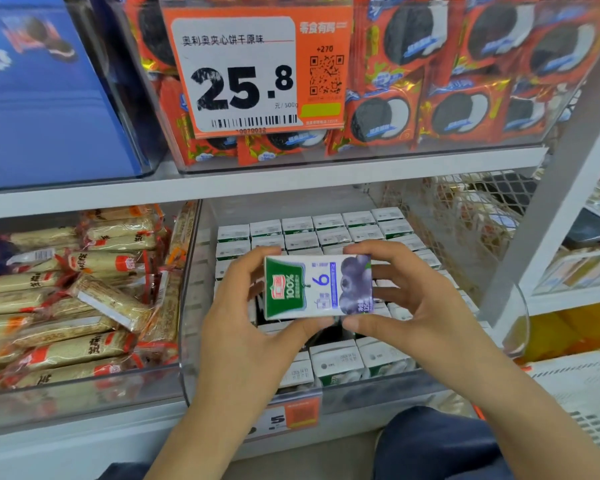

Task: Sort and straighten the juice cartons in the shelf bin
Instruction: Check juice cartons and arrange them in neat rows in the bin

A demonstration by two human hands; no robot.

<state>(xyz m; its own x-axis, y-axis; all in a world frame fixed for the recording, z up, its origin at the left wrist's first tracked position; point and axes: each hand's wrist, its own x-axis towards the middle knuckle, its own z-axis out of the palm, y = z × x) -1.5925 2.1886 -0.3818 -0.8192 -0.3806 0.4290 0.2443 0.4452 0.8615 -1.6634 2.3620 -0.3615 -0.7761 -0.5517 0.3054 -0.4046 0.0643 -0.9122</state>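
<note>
Both hands hold one juice carton [318, 287] above the clear bin [361, 389]: the left hand [246, 327] pinches its green end, the right hand [406, 306] its berry end. It lies sideways, picture up. Many cartons [329, 230] stand below in rows. A dark gap [326, 332] shows under it. It looks best to turn the carton upright, then slide it down straight into that gap, top up like the others
</note>
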